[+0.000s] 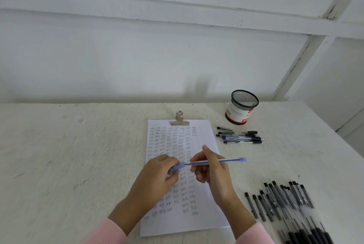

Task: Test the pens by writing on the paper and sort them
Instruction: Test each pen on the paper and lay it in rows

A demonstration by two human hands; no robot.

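A white sheet of paper [199, 137] under a metal clip [179, 119] lies in the middle of the table, filled with columns of small written marks. Above it, my right hand [211, 167] holds a blue pen [230, 161] level, its tip pointing left. My left hand [157, 172] pinches the pen's blue cap [177, 167], whose open end meets the tip. A few pens [241, 137] lie in a small group right of the paper. A large pile of black pens [287, 204] lies at the near right.
A black mesh pen cup [241, 107] stands at the back right, behind the small group of pens. The pale table [69, 155] runs up to a white wall. Pink sleeves cover both my forearms at the bottom edge.
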